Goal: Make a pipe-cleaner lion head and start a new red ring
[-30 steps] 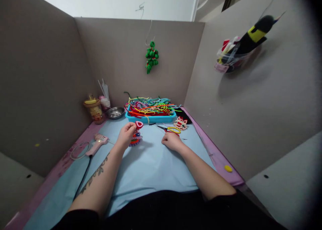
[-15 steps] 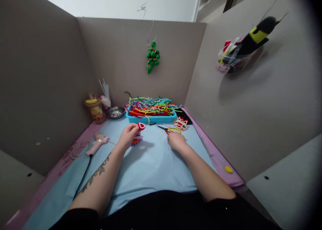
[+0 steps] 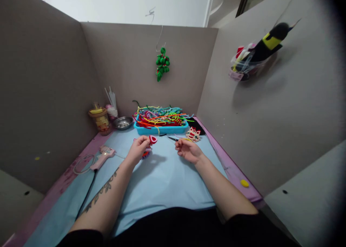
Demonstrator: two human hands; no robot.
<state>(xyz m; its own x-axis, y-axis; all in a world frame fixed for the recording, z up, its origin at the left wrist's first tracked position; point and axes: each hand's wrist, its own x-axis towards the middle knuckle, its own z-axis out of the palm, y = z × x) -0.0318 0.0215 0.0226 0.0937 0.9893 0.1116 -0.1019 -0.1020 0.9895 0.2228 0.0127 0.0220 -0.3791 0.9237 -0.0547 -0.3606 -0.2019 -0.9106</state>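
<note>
From afar I log hands apart before the tray (image 3: 173, 130): left hand (image 3: 141, 146) pinching the ornament (image 3: 152, 139), right hand (image 3: 187, 151), grip unclear, nearer the scissors (image 3: 172, 139), whose long axis roughly follows the tray's front edge, blades toward the ornament.

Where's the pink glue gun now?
In the head view, the pink glue gun lies on the left side, left of the left hand and nearer the camera than the metal bowl.

Seeing tray (image 3: 162, 130) at far middle, bowl (image 3: 123, 123) left of it, glue gun (image 3: 102, 158) nearer left, scissors (image 3: 172, 139) before tray's right half.
</note>
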